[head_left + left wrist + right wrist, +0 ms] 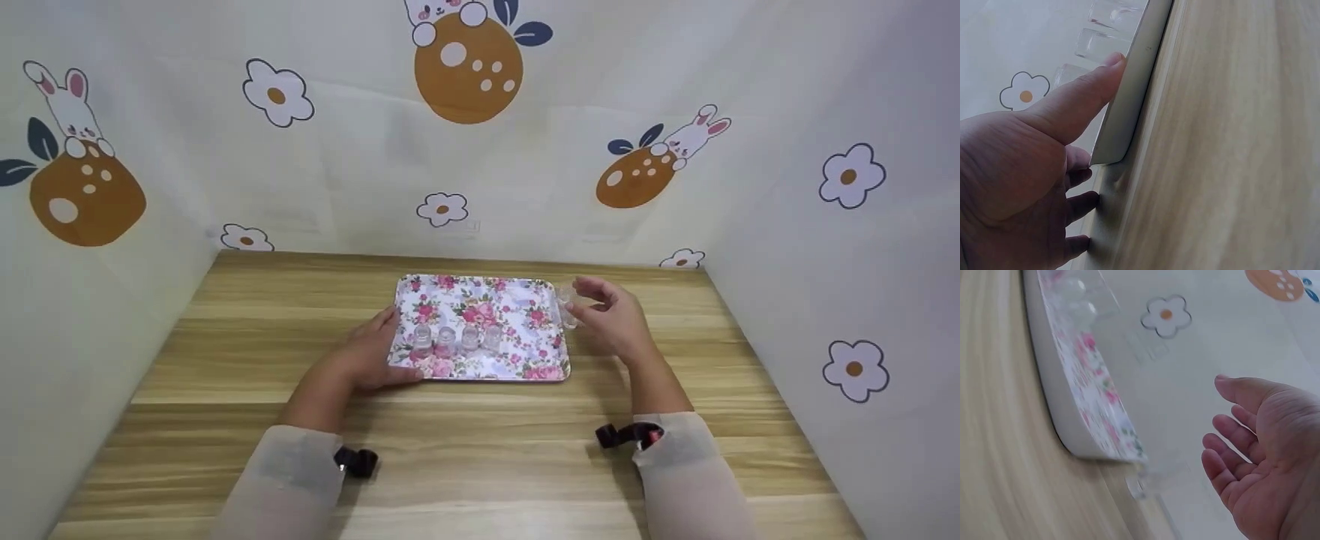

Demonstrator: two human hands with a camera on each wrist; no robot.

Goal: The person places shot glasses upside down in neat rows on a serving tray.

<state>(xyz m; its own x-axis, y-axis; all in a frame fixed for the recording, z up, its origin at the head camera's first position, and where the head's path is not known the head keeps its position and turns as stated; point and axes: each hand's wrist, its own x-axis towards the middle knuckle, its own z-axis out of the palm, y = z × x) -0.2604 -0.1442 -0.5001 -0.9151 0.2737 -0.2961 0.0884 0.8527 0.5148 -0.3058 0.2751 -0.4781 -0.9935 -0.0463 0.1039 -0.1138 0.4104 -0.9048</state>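
A rectangular tray [525, 360] with a pink rose pattern lies on the table. Several small clear glasses [470, 337] stand in a row near its front left. My left hand [369, 352] holds the tray's front left corner, its thumb [1092, 90] lying against the front rim and its fingers along the left side. To the right of the tray stands clear glassware [570, 319], seen blurred as a glass [1157, 481] in the right wrist view. My right hand [611, 319] is beside it, fingers loosely bent and apart from the glass, holding nothing.
The wood-grain table [480, 450] meets a pale cloth backdrop [345, 165] printed with rabbits, oranges and flowers at the back and both sides. Black wrist cameras [356, 461] stick out from both sleeves.
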